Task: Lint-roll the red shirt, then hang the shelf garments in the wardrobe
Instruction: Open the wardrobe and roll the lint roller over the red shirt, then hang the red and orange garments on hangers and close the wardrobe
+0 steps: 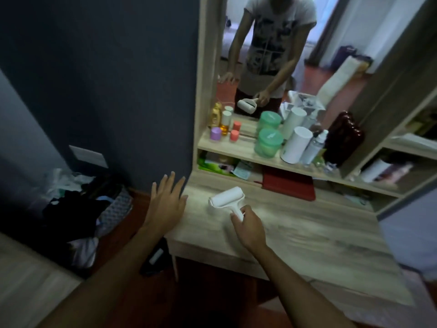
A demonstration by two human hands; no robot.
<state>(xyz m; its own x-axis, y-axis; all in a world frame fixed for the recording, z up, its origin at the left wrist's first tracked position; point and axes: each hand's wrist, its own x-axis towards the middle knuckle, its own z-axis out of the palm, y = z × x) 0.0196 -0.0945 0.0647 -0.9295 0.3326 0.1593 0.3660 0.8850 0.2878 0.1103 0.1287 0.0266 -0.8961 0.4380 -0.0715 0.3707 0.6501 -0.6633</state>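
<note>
My right hand point(248, 227) grips the handle of a white lint roller point(226, 198), whose roll sits on or just above the wooden dressing table point(307, 237). My left hand point(166, 203) hovers open with fingers spread at the table's left edge, holding nothing. A red flat folded item point(287, 183) lies under the lower shelf at the back of the table; I cannot tell whether it is the shirt. The mirror point(272, 55) reflects a person holding the roller.
The shelf point(238, 150) below the mirror carries green tubs point(268, 142), white cylinders point(295, 144), a spray bottle and small jars. A pile of dark clothes in a basket point(78, 207) stands on the floor at left by the dark wall. Side shelves rise at right.
</note>
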